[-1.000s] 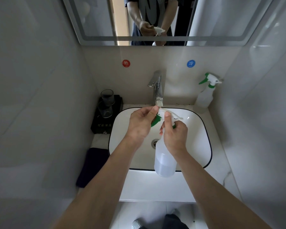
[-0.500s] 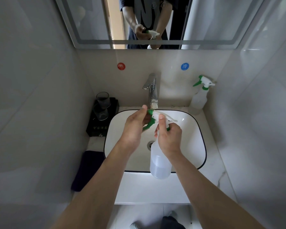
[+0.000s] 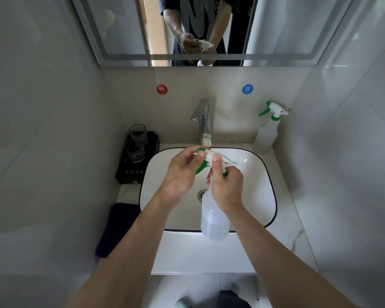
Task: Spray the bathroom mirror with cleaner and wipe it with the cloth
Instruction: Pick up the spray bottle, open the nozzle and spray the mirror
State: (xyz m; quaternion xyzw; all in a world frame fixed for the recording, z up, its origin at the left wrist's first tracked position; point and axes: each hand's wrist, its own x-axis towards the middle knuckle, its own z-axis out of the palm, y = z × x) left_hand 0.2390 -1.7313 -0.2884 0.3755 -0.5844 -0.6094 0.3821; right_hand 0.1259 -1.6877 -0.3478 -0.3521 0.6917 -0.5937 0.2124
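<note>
As I look down over the sink, here's the dark cloth (image 3: 118,227) at the far left. It lies flat on the table (image 3: 285,210) just beside the basin (image 3: 266,174), and neither grip is on it. Behind it, against the wall, a black tray (image 3: 140,172) carries two clear glasses (image 3: 138,134), one in front of the other. Up on the wall there's a red sticker (image 3: 162,89).

On to the middle: my left grip (image 3: 182,174) is up over the basin, thumb and forefinger pinched together on the green nozzle tip of the spray bottle (image 3: 214,221). The bottle is tilted, with its head pointing away from me toward the tap (image 3: 203,121). Its translucent body hangs back toward me over the basin's front rim. My right grip (image 3: 228,187) is clamped round the bottle's neck, fingers curled under the trigger head, thumb laid along the top.

Above all this, the mirror (image 3: 287,25) runs across the top of the wall and shows both grips and the bottle's head reflected.

Further right there's a blue sticker (image 3: 247,89). In the back right corner of the table a second spray bottle (image 3: 267,132) stands upright, with a white-and-green head, well apart from my grips.
</note>
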